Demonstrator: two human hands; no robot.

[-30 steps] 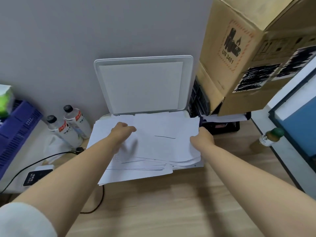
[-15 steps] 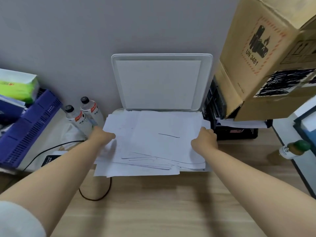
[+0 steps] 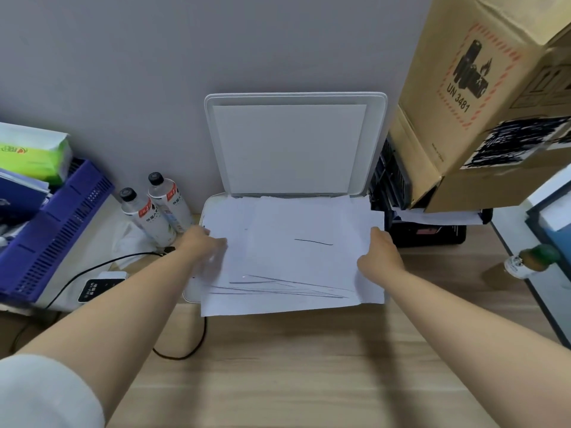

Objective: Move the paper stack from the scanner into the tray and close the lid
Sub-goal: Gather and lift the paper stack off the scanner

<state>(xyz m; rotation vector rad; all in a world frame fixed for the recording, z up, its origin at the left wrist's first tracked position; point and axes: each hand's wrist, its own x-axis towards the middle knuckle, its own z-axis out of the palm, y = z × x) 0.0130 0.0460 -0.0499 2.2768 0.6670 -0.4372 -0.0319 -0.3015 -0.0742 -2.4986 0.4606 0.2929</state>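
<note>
A loose, uneven stack of white paper (image 3: pixel 290 257) lies on the bed of a white scanner (image 3: pixel 190 293), hiding most of it. The scanner lid (image 3: pixel 293 146) stands raised against the grey wall. My left hand (image 3: pixel 200 242) is on the stack's left edge, fingers over the sheets. My right hand (image 3: pixel 378 256) grips the stack's right edge, thumb on top. A black tray (image 3: pixel 432 233) with some white sheets in it sits just right of the scanner, under a cardboard box.
A large cardboard box (image 3: pixel 482 97) overhangs the black tray at the right. Two plastic bottles (image 3: pixel 154 211) stand left of the scanner, beside a blue basket (image 3: pixel 52 230). A black cable (image 3: pixel 185 350) loops on the wooden desk. A small green-capped bottle (image 3: pixel 531 261) lies at the right.
My left hand went from the top of the stack to its left edge, then pushed the sheets inward. The stack looks more gathered. The right hand stayed at the right edge.
</note>
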